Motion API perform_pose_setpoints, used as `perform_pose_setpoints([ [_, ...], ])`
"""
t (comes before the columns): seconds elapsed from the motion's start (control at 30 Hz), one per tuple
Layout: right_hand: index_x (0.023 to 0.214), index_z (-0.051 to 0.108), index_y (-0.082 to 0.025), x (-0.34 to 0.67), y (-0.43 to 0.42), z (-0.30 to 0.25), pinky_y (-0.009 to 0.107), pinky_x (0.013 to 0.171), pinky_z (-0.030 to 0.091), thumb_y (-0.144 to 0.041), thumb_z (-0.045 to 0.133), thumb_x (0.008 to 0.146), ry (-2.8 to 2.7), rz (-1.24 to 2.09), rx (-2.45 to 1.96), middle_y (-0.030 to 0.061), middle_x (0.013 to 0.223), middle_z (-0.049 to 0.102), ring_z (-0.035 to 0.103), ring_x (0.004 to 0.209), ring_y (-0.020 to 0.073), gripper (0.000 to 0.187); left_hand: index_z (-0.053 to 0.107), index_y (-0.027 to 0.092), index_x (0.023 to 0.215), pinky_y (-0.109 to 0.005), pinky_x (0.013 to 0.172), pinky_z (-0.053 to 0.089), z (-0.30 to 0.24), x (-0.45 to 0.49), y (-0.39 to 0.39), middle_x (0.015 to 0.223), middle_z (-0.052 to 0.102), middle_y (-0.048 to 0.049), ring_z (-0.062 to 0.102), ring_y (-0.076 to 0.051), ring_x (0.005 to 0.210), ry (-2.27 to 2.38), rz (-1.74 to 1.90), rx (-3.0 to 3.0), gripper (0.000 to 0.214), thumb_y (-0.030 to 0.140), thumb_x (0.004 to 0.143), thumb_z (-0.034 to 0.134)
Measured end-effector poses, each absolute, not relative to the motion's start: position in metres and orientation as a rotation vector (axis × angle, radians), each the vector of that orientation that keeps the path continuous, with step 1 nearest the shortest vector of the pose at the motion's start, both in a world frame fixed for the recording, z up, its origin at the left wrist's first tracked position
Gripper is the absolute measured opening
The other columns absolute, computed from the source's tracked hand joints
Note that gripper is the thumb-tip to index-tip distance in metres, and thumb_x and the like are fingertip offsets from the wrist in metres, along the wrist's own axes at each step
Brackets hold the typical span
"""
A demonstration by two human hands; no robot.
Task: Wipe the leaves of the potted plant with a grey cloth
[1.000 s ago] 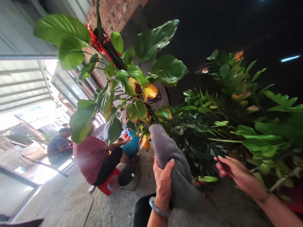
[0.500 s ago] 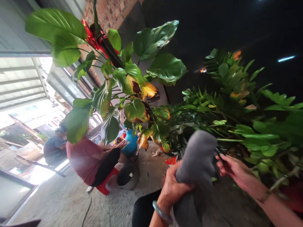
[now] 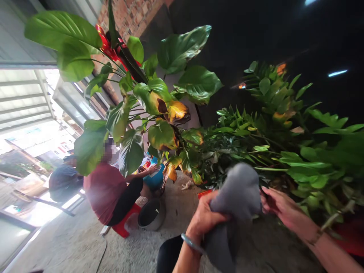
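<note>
A soft grey cloth piece (image 3: 239,193), rounded at its upper end and blurred, stands up out of my left hand (image 3: 206,220). The fingers and thumb of that hand wrap around it, and its lower part hangs down below the thumb. To the right of the cloth is my right hand (image 3: 280,204), fingers pinched together close to the cloth's right edge. Something small and dark shows at those fingertips, too indistinct to name. Whether it touches the cloth I cannot tell.
Leafy potted plants (image 3: 313,159) crowd the right; large yellowing leaves (image 3: 163,134) hang ahead. On the left, a person in a dark red shirt (image 3: 104,189) sits on a red stool (image 3: 126,222), a hand on a blue object (image 3: 156,176). A dark bucket (image 3: 152,216) stands on the concrete floor.
The cloth's top has sunk slightly and its shape has bent and widened toward the right hand. My hands stay nearly in place. The seated person's hand has shifted onto the blue object.
</note>
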State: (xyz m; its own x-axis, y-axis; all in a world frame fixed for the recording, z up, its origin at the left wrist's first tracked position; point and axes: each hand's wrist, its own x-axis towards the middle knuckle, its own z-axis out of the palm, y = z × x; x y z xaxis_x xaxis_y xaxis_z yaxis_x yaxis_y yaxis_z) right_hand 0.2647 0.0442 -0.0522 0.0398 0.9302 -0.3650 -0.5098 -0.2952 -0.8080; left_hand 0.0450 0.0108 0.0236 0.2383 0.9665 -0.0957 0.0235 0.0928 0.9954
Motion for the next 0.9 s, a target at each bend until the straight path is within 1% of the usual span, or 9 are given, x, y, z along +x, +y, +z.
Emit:
perform_pose_setpoints([
  [0.1,0.062,0.064,-0.018,0.261,0.044,-0.047,0.024,0.037,0.043,-0.027,0.072,0.068,-0.495,1.542,-1.096,-0.0016,0.042,0.055,0.046,0.033,0.0105,0.013,0.075,0.015,0.092,-0.027,0.067,0.046,0.036,0.057,0.035,0.072,0.067,0.0002,0.056,-0.017,0.067,1.01,1.233,1.141,0.048,0.023,0.045,0.08],
  [0.17,0.062,0.066,-0.017,0.259,0.043,-0.045,0.023,0.036,0.043,-0.024,0.068,0.07,-0.459,1.54,-1.099,-0.001,0.042,0.056,0.045,0.032,0.0097,0.011,0.074,0.016,0.097,-0.03,0.073,0.048,0.029,0.063,0.042,0.077,0.069,-0.0003,0.058,-0.018,0.071,1.009,1.249,1.178,0.048,0.022,0.049,0.078],
  [0.3,0.06,0.065,-0.018,0.26,0.043,-0.044,0.022,0.034,0.041,-0.022,0.063,0.072,-0.394,1.564,-1.17,-0.0008,0.04,0.057,0.045,0.032,0.0097,0.012,0.078,0.021,0.094,-0.032,0.077,0.046,-0.003,0.055,0.023,0.078,0.07,0.001,0.06,-0.023,0.079,1.16,0.827,1.493,0.046,0.008,0.052,0.065],
  [0.37,0.06,0.064,-0.019,0.262,0.043,-0.044,0.021,0.033,0.039,-0.023,0.066,0.069,-0.4,1.576,-1.198,-0.0008,0.039,0.056,0.045,0.032,0.0101,0.011,0.079,0.022,0.087,-0.033,0.074,0.047,-0.006,0.044,0.009,0.074,0.069,0.0013,0.06,-0.023,0.075,1.157,0.579,1.525,0.04,0.009,0.052,0.066],
  [0.43,0.057,0.062,-0.019,0.263,0.043,-0.043,0.021,0.032,0.037,-0.024,0.069,0.066,-0.413,1.56,-1.187,-0.001,0.038,0.055,0.044,0.032,0.0103,0.012,0.079,0.022,0.083,-0.032,0.07,0.046,0.005,0.037,0.004,0.07,0.067,0.0015,0.059,-0.021,0.069,1.103,0.543,1.464,0.033,0.013,0.052,0.071],
  [0.57,0.052,0.06,-0.02,0.259,0.041,-0.039,0.023,0.034,0.041,-0.026,0.071,0.062,-0.428,1.51,-1.113,-0.001,0.04,0.056,0.044,0.033,0.0099,0.016,0.075,0.017,0.076,-0.025,0.062,0.043,0.043,0.041,0.027,0.065,0.064,0.0014,0.053,-0.014,0.06,1.018,0.991,1.266,0.032,0.021,0.045,0.081],
  [0.7,0.06,0.066,-0.018,0.255,0.042,-0.039,0.023,0.035,0.043,-0.026,0.072,0.064,-0.445,1.531,-1.1,-0.0024,0.04,0.055,0.045,0.032,0.0097,0.011,0.073,0.017,0.082,-0.029,0.069,0.046,0.039,0.056,0.05,0.071,0.065,0.0006,0.055,-0.017,0.066,1.002,1.218,1.164,0.039,0.024,0.044,0.08],
  [0.8,0.059,0.064,-0.019,0.256,0.042,-0.04,0.021,0.033,0.041,-0.023,0.067,0.07,-0.416,1.541,-1.16,-0.0019,0.039,0.055,0.045,0.031,0.0096,0.012,0.077,0.02,0.087,-0.032,0.075,0.046,0.01,0.055,0.037,0.075,0.067,0.0015,0.058,-0.021,0.074,1.12,0.964,1.447,0.039,0.011,0.051,0.067],
  [0.9,0.058,0.065,-0.018,0.258,0.041,-0.04,0.02,0.032,0.038,-0.021,0.064,0.072,-0.402,1.529,-1.229,-0.0009,0.04,0.056,0.045,0.031,0.009,0.015,0.079,0.024,0.077,-0.032,0.075,0.046,-0.002,0.041,0.013,0.068,0.067,0.0041,0.06,-0.024,0.074,1.154,0.634,1.569,0.04,0.003,0.05,0.058],
])
